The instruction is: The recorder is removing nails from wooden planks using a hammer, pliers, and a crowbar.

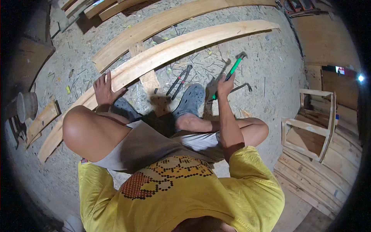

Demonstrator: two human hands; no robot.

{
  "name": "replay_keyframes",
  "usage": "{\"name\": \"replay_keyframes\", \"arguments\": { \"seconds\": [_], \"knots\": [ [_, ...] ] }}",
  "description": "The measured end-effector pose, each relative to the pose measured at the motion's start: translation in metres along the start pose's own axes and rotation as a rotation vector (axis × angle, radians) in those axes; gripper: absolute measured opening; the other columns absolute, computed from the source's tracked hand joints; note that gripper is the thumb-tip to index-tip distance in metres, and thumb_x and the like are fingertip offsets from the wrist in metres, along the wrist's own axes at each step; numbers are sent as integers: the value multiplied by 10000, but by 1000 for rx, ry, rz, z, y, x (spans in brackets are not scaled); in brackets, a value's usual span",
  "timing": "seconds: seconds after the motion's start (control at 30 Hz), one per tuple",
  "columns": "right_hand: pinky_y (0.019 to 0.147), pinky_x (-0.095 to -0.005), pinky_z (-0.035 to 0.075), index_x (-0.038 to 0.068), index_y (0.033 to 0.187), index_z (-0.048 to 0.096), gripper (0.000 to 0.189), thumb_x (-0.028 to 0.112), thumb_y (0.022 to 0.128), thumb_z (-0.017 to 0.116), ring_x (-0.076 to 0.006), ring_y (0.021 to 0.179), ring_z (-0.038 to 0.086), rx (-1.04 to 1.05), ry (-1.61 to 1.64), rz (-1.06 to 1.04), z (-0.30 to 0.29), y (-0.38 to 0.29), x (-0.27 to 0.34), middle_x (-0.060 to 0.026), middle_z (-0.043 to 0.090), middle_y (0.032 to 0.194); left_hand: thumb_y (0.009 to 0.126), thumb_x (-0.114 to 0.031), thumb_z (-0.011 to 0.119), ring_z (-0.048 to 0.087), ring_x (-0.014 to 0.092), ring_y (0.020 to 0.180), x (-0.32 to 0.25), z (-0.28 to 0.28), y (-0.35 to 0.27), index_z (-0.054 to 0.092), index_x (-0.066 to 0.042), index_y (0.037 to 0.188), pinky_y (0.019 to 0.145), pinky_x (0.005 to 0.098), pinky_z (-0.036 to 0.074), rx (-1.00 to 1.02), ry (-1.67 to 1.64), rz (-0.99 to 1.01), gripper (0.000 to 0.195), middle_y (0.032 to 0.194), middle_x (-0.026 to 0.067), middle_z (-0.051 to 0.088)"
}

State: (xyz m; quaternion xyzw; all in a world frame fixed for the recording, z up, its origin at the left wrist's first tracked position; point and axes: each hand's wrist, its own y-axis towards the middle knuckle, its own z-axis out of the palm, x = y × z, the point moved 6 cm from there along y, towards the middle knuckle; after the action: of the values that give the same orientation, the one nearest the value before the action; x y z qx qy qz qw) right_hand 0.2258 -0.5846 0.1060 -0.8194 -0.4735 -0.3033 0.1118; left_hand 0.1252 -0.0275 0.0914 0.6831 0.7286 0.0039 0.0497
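My left hand (pixel 105 90) spans a long pale wooden plank (pixel 162 56), fingers over its far edge and thumb by its near edge. The plank rests across a short crosswise board (pixel 149 82), and nail points seem to stick out near its far right end. Gripped in my right hand (pixel 226 86) is a hammer (pixel 235 66) with a green and black handle, its dark head raised away from me. A dark pry bar (pixel 245 86) with a hooked end lies on the floor beside that hand. Pincers (pixel 180 82) with dark, red-marked handles lie between plank and right foot.
Another long board (pixel 139 32) runs beyond the plank. Loose nails (pixel 200 69) litter the concrete floor (pixel 269 63). At right, a wooden frame (pixel 308 126) stands on stacked boards (pixel 310 177). A short board (pixel 43 121) and a round container (pixel 26 106) are at left.
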Motion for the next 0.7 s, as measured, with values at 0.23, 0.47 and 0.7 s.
{"name": "replay_keyframes", "arguments": {
  "seconds": [0.23,0.47,0.7],
  "knots": [
    [947,-508,504,58,1376,579,529,303,921,690,-436,1109,646,132,-216,223,20,-14,-70,-263,675,1186,705,-677,771,228,405,1528,-2,22,-2,256,-84,1608,1224,575,176,12,-15,-7,1197,1644,237,257],
    [1034,-510,502,-60,1403,398,627,227,913,663,-439,1205,606,146,-250,882,22,-20,-141,-324,507,1384,769,-581,751,194,395,1551,56,39,-60,231,-141,1624,1234,600,139,-8,369,-140,1093,1672,227,201],
    [986,-465,542,-90,1277,533,556,228,854,702,-422,1133,671,224,-191,804,48,-6,-183,-310,656,1222,884,-482,654,256,433,1521,72,25,-44,237,-207,1627,1212,634,177,125,309,-199,895,1646,221,279]
  ]
}}
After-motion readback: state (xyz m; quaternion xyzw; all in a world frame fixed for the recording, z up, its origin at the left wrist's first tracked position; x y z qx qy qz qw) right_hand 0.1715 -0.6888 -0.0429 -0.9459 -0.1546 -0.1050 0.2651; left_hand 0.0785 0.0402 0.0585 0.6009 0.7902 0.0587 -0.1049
